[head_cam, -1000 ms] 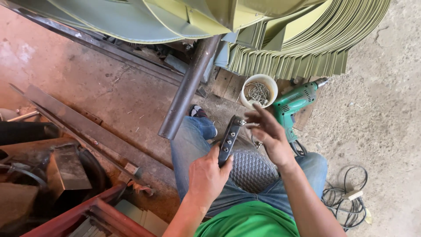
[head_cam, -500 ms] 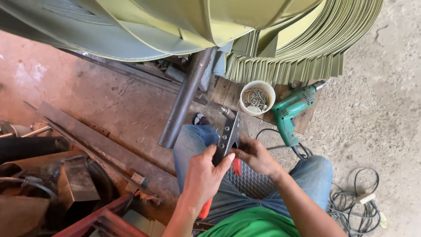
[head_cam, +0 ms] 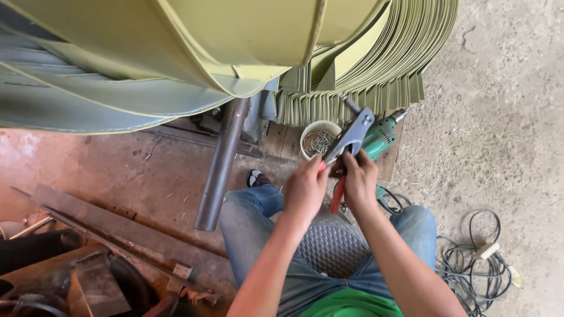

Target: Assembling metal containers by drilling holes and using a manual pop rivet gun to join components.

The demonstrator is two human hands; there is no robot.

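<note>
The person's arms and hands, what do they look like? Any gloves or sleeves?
No gloves: the left hand and the right hand are bare, with no rings or watch showing. Both forearms are bare too, with no sleeves reaching them. Lower down, the person wears a green shirt and blue jeans.

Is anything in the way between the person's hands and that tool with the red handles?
No. Both the left hand and right hand already grip the riveting tool, lifted above the white cup of rivets and the green drill. Nothing visible sits between.
</note>
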